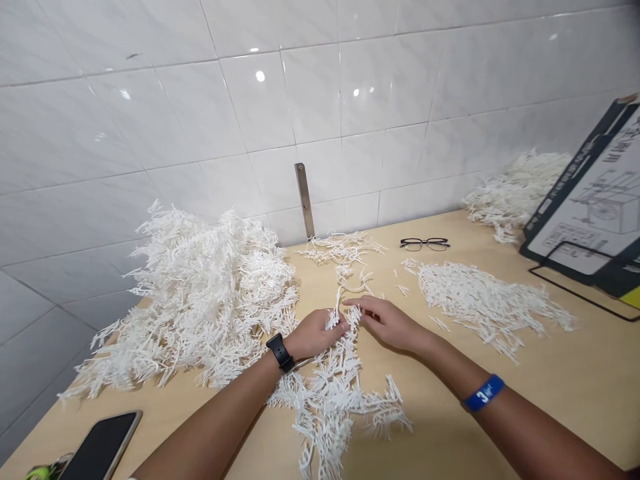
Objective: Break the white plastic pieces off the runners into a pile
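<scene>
So your left hand (316, 332) is closed, fingers curled under and thumb pressed down, with a white branching piece (332, 320) pinched in it, its fine prongs sticking out past the thumb. Your right hand (383, 320) is just beside it, fingers partly bent and the index finger reaching toward the strand that rises from that piece. Can't tell if those fingertips actually have hold of anything or are only close to it.

Right under your hands and toward you there's a messy run of white prongs (330, 380) spread over the worktop (550, 373). Left of your left hand is the big one, a tall fluffy heap (210, 293) up near the tiled wall (200, 120). Straight ahead of both hands sits a thin scatter of strands (345, 248), close to the foot of a metal strip (304, 200) standing against the wall.

Off to the right of your right hand is a flat spread of small loose bits (480, 293), with the glasses (424, 241) lying just beyond it. Farther right you've got a box with printed drawings (590, 207) leaning at a tilt, and another white heap (517, 183) behind it by the wall. Phone (103, 447) is well left of your hands, near your side, dark screen up.
</scene>
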### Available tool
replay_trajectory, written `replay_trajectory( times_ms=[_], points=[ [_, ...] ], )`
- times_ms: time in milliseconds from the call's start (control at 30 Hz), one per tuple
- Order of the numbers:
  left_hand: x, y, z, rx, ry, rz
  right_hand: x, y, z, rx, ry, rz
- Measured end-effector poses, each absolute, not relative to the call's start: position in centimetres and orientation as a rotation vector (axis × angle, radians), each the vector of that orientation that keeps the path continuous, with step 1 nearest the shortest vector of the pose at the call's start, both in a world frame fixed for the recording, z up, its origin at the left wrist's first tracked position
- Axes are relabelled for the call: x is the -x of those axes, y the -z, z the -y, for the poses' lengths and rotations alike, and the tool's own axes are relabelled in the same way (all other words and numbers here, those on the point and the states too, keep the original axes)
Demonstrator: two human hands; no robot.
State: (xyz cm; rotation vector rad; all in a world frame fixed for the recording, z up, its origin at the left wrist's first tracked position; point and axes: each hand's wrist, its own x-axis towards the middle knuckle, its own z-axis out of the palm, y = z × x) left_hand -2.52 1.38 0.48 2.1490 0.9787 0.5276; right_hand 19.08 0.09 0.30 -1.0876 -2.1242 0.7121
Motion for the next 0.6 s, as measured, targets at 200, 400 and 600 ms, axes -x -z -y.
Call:
replay_trajectory(
  times_ms=[200,400,600],
  points=[
    [2.53,-0.48,-1.35,-2.142,-0.522,-0.975,-19.05,0.11,-0.39,1.065,-0.672,2.227],
    [2.45,-0.75,-1.33,-2.15,-0.497,-0.988,-19.26,0.14,-0.37,1.183,-0.551,2.303],
    [2.43,-0.88,-1.27,-2.155,-0.501,-0.98,-19.67,-0.35,-0.25,1.311,-0.47,2.339]
  ],
)
